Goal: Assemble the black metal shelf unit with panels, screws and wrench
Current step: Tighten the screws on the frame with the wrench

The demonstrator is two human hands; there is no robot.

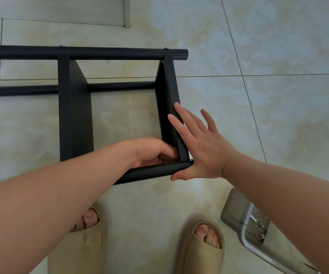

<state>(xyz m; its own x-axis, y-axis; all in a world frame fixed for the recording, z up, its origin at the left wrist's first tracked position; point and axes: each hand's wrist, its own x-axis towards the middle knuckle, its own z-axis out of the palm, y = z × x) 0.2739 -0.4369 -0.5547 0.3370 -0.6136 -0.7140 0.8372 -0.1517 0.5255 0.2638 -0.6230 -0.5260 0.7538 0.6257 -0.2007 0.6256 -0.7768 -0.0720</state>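
shelf unit (74, 115) lies on its side on the tiled floor (258, 115), black and half built. two panels run from the far pole (100, 53), where two screw heads (61, 45) show on top, toward the person's feet. the near pole (153, 172) is being set against the near end of the right-hand panel (171, 91). the right hand (201, 147) is flat with its fingers spread, pressed on the panel's outer face, and its thumb sits under the pole's end. the left hand (151, 153) is curled into the inside corner where panel and pole meet; whether it pinches a screw there or only grips the joint i cannot tell.

to my eye this is the lining-up step for that corner. the next move likely calls for keeping the panel square to the pole and the holes matched, then a screw and the wrench, though no wrench is in sight.
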